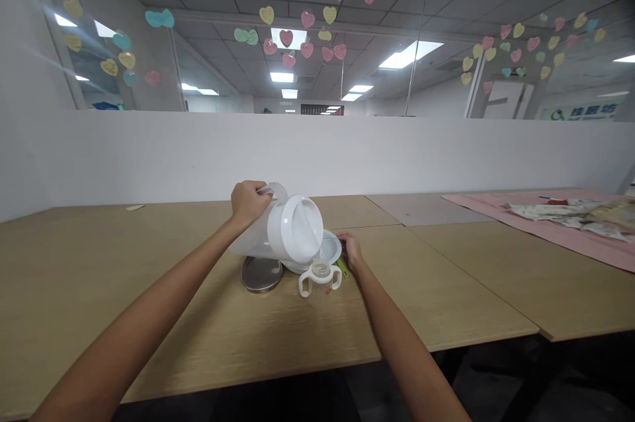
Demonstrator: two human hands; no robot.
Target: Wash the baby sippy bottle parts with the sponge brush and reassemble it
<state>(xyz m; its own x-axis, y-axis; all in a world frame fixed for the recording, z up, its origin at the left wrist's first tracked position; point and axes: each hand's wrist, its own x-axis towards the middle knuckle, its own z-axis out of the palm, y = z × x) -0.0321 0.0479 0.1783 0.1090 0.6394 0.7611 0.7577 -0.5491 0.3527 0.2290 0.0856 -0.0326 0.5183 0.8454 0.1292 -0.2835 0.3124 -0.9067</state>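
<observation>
My left hand (249, 202) is wrapped round the handle of a translucent plastic pitcher (258, 230) with a white lid. The pitcher is tipped far over to the right, its lid end above a clear baby bottle (320, 280) with two white handles and an uncovered neck. Behind the bottle is a white bowl (331, 247), partly hidden by the pitcher. My right hand (350, 251) is at the bowl's right side, its fingers partly hidden, so I cannot tell whether it grips the rim. A green handle (342, 268) lies just below that hand.
A round metal dish (261, 275) lies on the wooden table (208, 342), left of the bottle. At the far right, a pink cloth (540, 231) bears folded fabric. A white partition (347, 157) with glass above runs along the back edge.
</observation>
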